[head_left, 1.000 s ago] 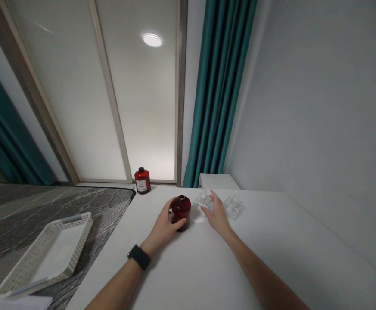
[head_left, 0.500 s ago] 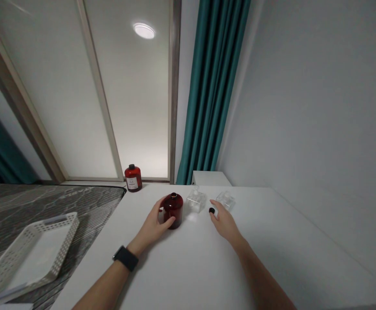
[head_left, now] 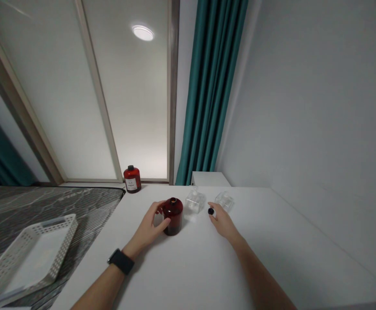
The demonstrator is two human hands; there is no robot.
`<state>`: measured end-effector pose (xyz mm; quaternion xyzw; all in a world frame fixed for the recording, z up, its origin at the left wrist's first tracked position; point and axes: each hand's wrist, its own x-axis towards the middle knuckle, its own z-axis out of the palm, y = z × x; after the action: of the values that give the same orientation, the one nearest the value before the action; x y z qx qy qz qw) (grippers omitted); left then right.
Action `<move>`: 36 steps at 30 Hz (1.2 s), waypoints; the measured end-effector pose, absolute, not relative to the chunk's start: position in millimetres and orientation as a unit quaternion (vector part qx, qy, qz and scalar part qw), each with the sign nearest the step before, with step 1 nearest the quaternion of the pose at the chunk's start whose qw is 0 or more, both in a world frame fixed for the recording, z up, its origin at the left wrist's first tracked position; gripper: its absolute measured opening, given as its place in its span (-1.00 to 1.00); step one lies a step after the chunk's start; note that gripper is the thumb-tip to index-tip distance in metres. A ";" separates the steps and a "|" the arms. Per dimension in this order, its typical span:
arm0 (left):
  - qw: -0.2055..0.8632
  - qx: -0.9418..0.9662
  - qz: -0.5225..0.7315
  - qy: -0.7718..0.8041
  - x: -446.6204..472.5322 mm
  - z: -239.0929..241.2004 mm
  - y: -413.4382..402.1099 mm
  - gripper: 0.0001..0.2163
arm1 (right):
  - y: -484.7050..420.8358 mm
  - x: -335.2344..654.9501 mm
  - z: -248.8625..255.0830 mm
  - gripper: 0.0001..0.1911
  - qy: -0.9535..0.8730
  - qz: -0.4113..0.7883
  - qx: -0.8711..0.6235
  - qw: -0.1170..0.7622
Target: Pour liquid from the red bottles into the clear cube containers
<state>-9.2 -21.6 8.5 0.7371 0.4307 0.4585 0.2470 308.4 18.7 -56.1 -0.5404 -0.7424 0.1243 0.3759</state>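
Note:
My left hand (head_left: 152,224), wearing a black watch (head_left: 122,261), curls around the left side of a dark red glass bottle (head_left: 174,217). Its thumb is in front and its fingers are partly hidden behind. The bottle's neck is uncapped, and it stands upright on the white table (head_left: 188,267). To the right, my right hand (head_left: 222,220) pinches a small black cap (head_left: 210,211) just above the table. Behind the bottle sits a clear square glass container (head_left: 194,201). A second clear glass container (head_left: 225,201) is just beyond my right fingers.
Another red bottle (head_left: 132,180), with a black cap and white label, stands at the table's far left corner. A white perforated basket (head_left: 57,249) lies lower left on a grey patterned surface (head_left: 91,200). The wall (head_left: 320,129) borders the table's right side.
The red bottle has come slightly nearer to me with my left hand. My right hand still pinches the cap and has barely moved. The view has shifted a little.

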 end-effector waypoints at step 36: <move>0.237 0.761 0.442 0.411 6.9 8.8 -37.9 -0.58 | -15.7 241.5 3.4 -0.77 -0.602 0.281 -0.448 0.598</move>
<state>6.9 -37.9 8.8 0.7613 0.4111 0.4419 0.2369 241.5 -15.7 3.4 -0.4475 -0.6024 0.2811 0.5981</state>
